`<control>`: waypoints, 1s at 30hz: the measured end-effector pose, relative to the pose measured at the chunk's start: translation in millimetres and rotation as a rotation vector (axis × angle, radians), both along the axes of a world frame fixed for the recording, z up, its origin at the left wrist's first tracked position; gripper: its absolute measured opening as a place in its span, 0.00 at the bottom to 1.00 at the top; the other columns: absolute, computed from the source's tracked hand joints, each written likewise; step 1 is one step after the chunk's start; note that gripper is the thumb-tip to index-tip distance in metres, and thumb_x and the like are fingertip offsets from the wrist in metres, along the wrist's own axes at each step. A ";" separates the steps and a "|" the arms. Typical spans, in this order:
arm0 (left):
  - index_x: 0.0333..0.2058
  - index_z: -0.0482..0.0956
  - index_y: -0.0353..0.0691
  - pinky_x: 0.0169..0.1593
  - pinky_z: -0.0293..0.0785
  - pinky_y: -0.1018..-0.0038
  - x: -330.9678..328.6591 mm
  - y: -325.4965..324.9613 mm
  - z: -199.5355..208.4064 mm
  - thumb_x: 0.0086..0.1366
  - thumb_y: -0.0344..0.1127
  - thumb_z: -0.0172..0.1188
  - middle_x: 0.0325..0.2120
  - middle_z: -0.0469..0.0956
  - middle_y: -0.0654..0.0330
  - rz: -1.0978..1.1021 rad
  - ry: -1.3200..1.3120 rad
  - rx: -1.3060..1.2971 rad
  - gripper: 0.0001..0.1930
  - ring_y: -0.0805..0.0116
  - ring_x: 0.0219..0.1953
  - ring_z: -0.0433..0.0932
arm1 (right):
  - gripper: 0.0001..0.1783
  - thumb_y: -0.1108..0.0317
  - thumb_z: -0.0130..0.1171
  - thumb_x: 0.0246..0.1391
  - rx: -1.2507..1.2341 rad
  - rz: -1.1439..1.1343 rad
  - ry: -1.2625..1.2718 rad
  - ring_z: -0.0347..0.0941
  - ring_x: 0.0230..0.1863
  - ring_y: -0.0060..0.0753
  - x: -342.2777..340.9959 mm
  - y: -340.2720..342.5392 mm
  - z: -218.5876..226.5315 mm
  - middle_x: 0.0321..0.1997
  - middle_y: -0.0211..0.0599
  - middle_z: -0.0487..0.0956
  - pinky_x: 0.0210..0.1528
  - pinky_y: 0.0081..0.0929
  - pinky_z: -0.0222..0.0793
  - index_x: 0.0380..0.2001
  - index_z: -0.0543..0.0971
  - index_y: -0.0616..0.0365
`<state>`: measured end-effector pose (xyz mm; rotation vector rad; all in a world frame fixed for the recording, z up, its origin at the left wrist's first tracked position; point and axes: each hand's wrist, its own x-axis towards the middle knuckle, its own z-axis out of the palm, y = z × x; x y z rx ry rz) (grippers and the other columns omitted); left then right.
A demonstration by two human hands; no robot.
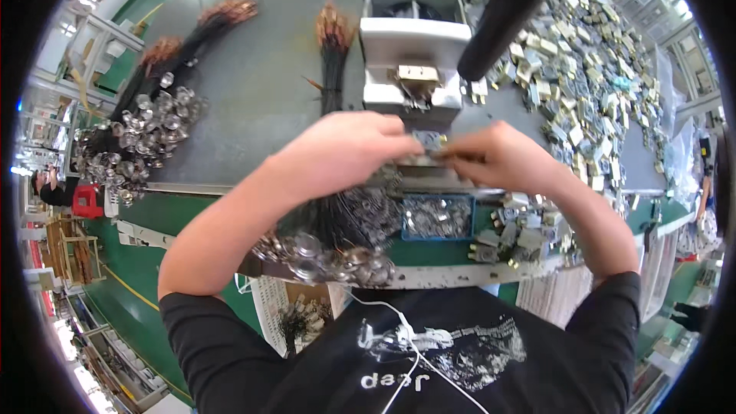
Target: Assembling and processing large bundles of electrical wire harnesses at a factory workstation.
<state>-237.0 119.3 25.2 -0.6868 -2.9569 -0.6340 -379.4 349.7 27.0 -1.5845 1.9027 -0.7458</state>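
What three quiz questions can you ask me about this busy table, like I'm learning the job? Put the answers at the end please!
1. True or false: a small grey part is between the person's left hand and right hand.

2. What colour is the tray of small shiny pieces?
A) red
B) blue
C) yellow

3. Fill in the blank: in the picture, the black wires nearest the white machine lie on its ____ side.

Key: 1. True. 2. B. 3. Left.
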 end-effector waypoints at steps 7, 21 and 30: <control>0.61 0.73 0.64 0.38 0.74 0.64 2.7 17.2 -1.4 0.59 0.23 0.55 0.31 0.70 0.58 0.067 -0.089 -0.167 0.33 0.56 0.33 0.75 | 0.18 0.76 0.65 0.55 -0.217 -0.433 -0.312 0.83 0.45 0.30 27.3 24.5 -23.8 0.44 0.41 0.84 0.47 0.28 0.78 0.50 0.77 0.62; 0.43 0.79 0.46 0.36 0.76 0.66 -3.3 3.4 2.6 0.61 0.33 0.62 0.31 0.77 0.60 0.194 -0.095 0.123 0.11 0.58 0.35 0.80 | 0.18 0.72 0.66 0.56 -0.075 -0.284 -0.088 0.84 0.41 0.33 45.4 36.3 -30.6 0.44 0.40 0.84 0.44 0.29 0.79 0.51 0.79 0.59; 0.35 0.76 0.40 0.37 0.76 0.64 -35.7 22.8 -20.9 0.60 0.33 0.64 0.31 0.77 0.58 0.083 0.105 0.042 0.08 0.56 0.34 0.79 | 0.19 0.73 0.65 0.57 -0.155 -0.358 -0.137 0.83 0.43 0.36 53.5 34.9 -37.1 0.46 0.41 0.83 0.45 0.30 0.78 0.52 0.79 0.60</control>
